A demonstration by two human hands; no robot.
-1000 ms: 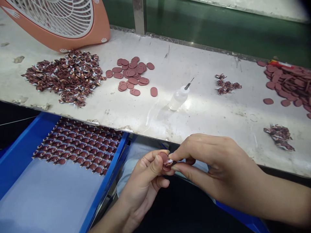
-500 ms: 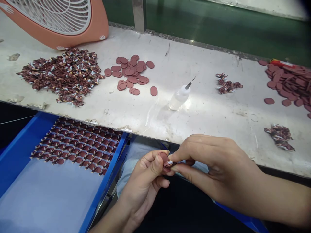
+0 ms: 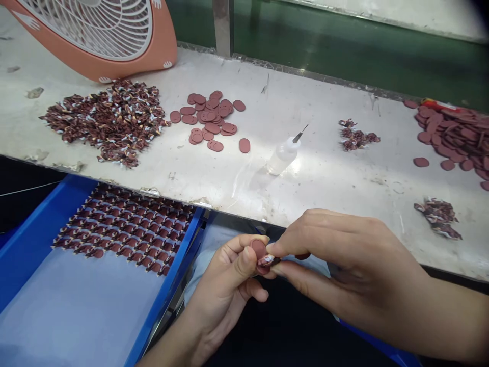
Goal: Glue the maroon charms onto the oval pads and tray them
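Maroon disc [image 3: 259, 248] in left grip [image 3: 227, 288]

On the workbench [image 3: 324, 173], a fan [image 3: 99, 35] stands at the back left. Before it lies a patch heap [image 3: 107, 120], with oval discs [image 3: 210, 117] to its right. A needle-tip bottle [image 3: 281, 157] lies mid-bench, and a disc pile [image 3: 454, 137] is at the far right. Below the front edge sits a tray [image 3: 168, 295], left of the left hand [image 3: 225, 290] and right hand [image 3: 344, 260], which meet on one disc [image 3: 260, 248].
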